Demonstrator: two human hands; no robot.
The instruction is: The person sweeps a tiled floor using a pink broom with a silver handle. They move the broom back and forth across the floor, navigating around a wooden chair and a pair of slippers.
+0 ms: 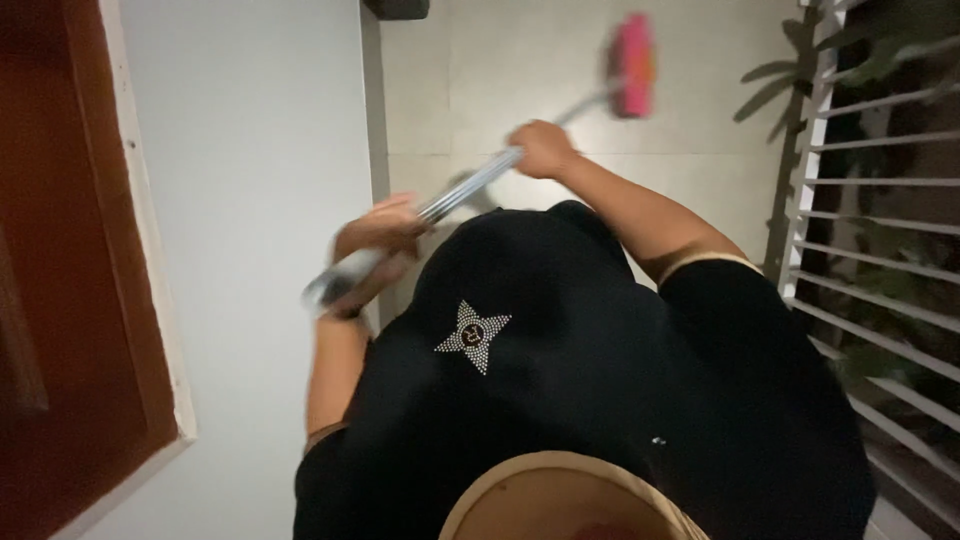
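**Both hands on the mop, head far out on the tiles**

Taking the mop handle point(470, 185) as your landmark and going left to right: left of it stands a red-brown wooden door point(60, 250) in a pale frame, then a plain white wall point(250, 150). Your left hand point(378, 238) is wrapped shut around the handle's near end, just in front of your black top point(560, 340) with its studded star. Further up the silver shaft, your right hand point(541, 148) is also closed tight around it. Beyond that hand the shaft runs out to the pink mop head point(634, 62), which rests on the tiled floor point(700, 110), blurred.

How much of the floor is done is hard to judge: the beige tiles look even, with no clear wet or dirty patch, so you cannot tell cleaned from uncleaned.

Right of the handle, a white slatted railing point(860, 200) lines the narrow floor, with green plant leaves point(770, 85) and darkness behind it.
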